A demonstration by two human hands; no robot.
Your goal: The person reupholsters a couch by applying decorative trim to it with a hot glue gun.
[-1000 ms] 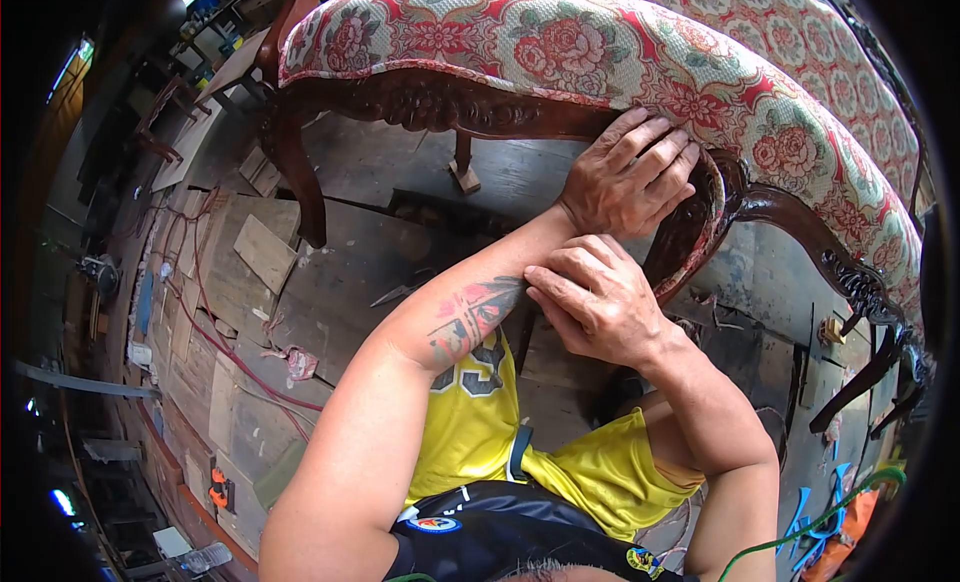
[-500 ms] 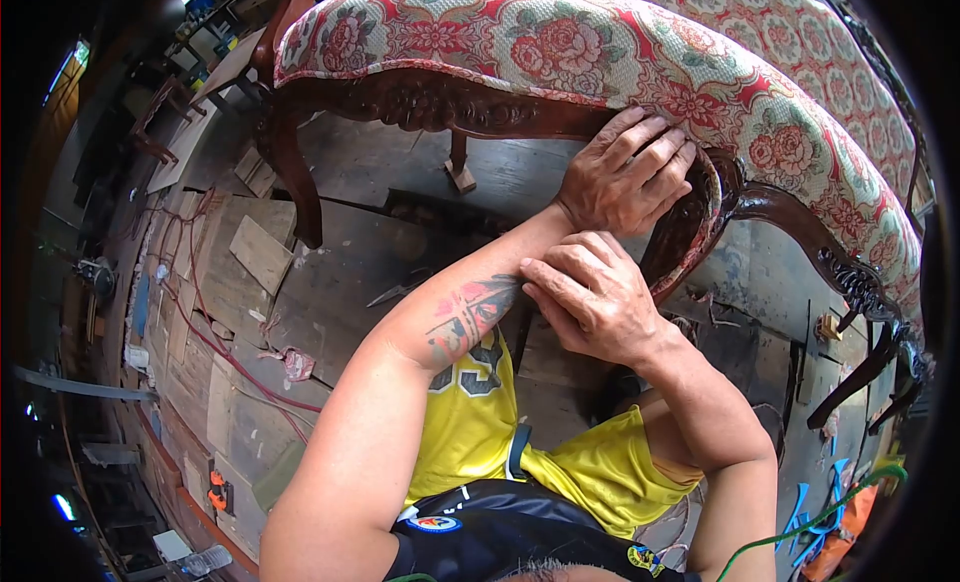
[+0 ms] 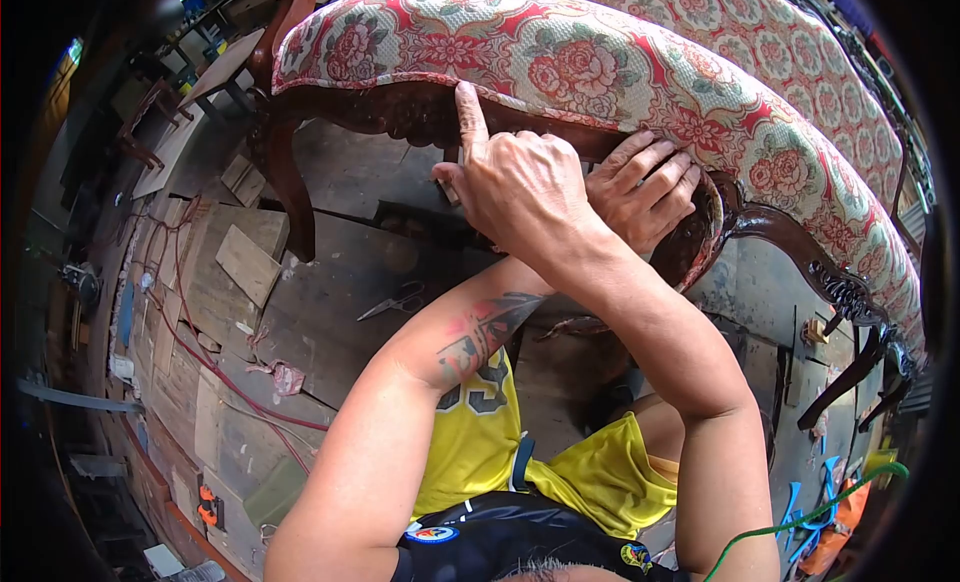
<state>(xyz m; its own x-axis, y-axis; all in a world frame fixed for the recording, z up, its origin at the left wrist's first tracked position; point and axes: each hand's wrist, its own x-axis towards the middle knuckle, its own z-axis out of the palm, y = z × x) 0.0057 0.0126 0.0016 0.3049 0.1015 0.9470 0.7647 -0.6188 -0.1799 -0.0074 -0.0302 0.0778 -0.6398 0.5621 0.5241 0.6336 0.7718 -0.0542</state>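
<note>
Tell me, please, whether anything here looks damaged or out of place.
A patterned trim strip hangs loose beside the left hand, unlike the piping along the upholstery's edge. Scissors lie on the floor, perhaps misplaced.

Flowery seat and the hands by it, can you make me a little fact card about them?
seat cover: red and cream, with flowers
wooden frame: dark, carved, below the cover
left hand: fingers at the cover's lower edge
right hand: crossed over the left arm, index finger at the edge trim
scissors: on the floor
shorts: yellow
</note>
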